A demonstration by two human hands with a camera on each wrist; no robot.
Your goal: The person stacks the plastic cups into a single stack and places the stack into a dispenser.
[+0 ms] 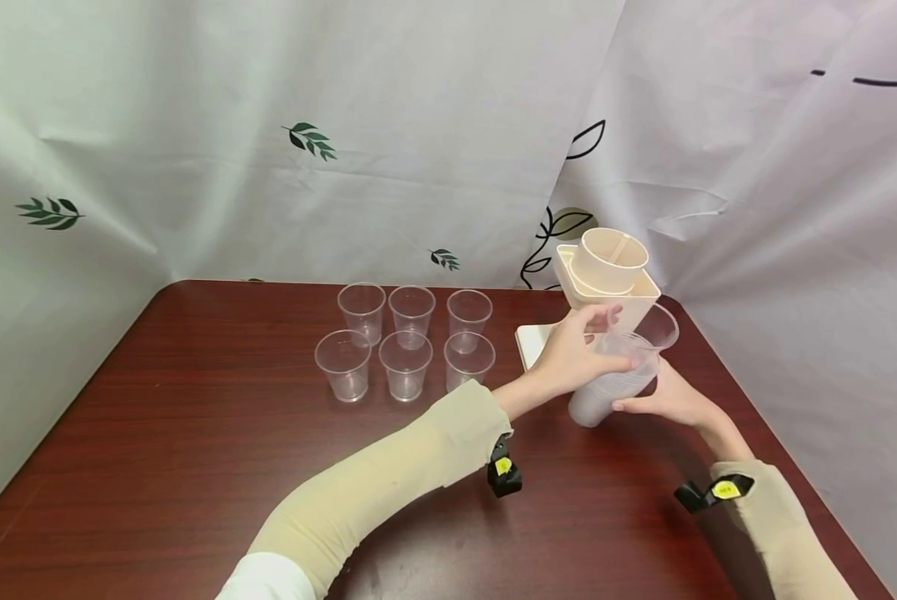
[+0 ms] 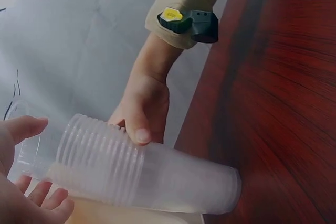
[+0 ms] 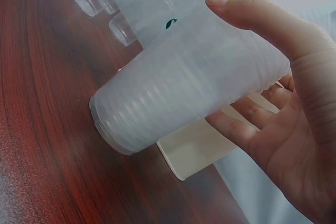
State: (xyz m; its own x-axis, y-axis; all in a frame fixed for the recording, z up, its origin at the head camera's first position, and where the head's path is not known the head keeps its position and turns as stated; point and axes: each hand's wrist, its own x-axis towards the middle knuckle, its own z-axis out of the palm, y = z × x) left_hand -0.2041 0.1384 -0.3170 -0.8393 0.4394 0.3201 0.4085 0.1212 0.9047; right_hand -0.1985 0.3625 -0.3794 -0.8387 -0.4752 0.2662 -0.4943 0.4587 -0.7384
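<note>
A long nested stack of clear plastic cups (image 1: 602, 398) tilts over the right side of the table, its base toward me. My right hand (image 1: 676, 398) grips the stack from the right, with the thumb and fingers around its side in the right wrist view. At the upper end, an outermost cup (image 2: 30, 153) sits partly out of the stack, its rim beyond the others. My left hand (image 1: 572, 354) holds this cup near the rim, thumb on one side and fingers (image 2: 52, 203) on the other.
Two rows of clear cups (image 1: 406, 367) stand upright left of my left hand. Behind the stack stands a cream-coloured device (image 1: 609, 287) with a round open top and a flat white base (image 1: 533, 340). A patterned curtain (image 1: 388, 192) hangs behind the dark red table (image 1: 216, 400).
</note>
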